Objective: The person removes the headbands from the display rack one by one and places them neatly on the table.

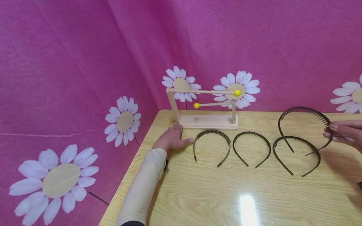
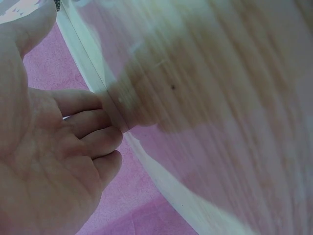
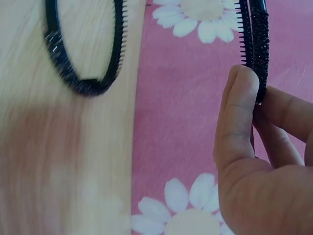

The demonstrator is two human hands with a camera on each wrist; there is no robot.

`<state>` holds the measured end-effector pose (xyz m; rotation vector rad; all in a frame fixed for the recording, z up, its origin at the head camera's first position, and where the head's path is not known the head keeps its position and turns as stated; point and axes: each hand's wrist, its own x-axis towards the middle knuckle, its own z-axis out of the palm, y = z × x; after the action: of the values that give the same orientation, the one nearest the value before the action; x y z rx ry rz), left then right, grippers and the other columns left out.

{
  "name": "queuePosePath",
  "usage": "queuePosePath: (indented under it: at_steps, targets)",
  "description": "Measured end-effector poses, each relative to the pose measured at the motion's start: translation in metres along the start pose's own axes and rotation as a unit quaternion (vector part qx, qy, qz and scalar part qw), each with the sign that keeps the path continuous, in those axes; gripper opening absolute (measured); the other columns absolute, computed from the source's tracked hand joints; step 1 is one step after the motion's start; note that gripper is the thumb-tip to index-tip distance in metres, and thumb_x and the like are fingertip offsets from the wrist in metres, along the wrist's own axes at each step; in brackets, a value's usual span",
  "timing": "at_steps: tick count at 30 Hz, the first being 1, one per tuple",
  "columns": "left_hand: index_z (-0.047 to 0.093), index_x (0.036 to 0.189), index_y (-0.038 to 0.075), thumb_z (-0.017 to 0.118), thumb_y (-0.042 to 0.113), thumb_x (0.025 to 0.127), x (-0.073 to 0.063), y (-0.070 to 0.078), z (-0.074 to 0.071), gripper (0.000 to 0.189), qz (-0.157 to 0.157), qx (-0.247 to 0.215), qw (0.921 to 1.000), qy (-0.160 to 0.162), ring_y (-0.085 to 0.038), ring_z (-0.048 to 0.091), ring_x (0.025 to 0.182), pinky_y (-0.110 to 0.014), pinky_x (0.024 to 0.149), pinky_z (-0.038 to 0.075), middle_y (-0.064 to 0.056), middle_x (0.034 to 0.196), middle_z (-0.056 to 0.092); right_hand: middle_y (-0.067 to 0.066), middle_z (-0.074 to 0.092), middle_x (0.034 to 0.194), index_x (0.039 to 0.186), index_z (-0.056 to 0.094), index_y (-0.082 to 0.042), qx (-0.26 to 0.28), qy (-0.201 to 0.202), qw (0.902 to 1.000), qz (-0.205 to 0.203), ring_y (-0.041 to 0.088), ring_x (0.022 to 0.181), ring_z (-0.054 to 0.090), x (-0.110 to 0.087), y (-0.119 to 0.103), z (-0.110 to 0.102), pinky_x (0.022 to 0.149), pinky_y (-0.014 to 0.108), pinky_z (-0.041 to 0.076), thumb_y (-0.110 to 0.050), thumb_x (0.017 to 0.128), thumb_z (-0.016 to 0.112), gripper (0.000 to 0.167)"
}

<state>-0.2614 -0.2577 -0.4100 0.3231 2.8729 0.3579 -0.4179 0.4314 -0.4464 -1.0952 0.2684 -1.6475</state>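
At the right, my right hand (image 1: 349,133) pinches a dark toothed headband (image 1: 304,109) between thumb and fingers, raised over the table. In the right wrist view this headband (image 3: 261,44) shows a rough, beaded outer side. Below it lies another dark headband (image 1: 297,137), partly overlapped by the held one in the head view. A thin dark headband (image 1: 251,133) and a brownish toothed headband (image 1: 212,131) lie further left. My left hand (image 1: 172,138), fingers extended, is at the left front corner of a wooden stand (image 1: 209,121), its thumb near the brownish headband.
The stand has two horizontal rods, each tipped with a yellow ball (image 1: 237,93). It stands at the back of the light wooden table (image 1: 203,194). A pink cloth (image 1: 85,56) with white flowers hangs behind and to the left.
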Motion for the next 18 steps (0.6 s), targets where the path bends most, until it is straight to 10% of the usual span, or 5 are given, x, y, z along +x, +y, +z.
queuePosePath:
  at_steps: [5,18]
  targets:
    - [0.045,0.142,-0.001,0.062,0.063,0.091,0.0,0.0,-0.001,0.084,0.008,0.004,1.0,-0.004,-0.033,0.033,0.144,-0.044,0.113,0.036,-0.02,0.162,0.026,0.004,-0.007,0.168,0.163,0.004,-0.025,0.005,-0.053,0.9925,0.109,0.049,0.148,-0.004,-0.038,-0.045,-0.036,0.113,0.068,0.002,-0.051,0.109,0.011,0.06]
    - [0.043,0.144,-0.001,0.061,0.063,0.091,-0.002,0.001,-0.002,0.085,0.007,0.011,0.9999,0.0,-0.031,0.035,0.143,-0.042,0.113,0.036,-0.019,0.161,0.028,0.006,-0.006,0.168,0.163,0.001,-0.025,-0.015,-0.065,0.9941,0.086,0.051,0.147,-0.003,-0.025,-0.037,-0.032,0.113,0.067,0.003,-0.023,0.113,0.01,0.051]
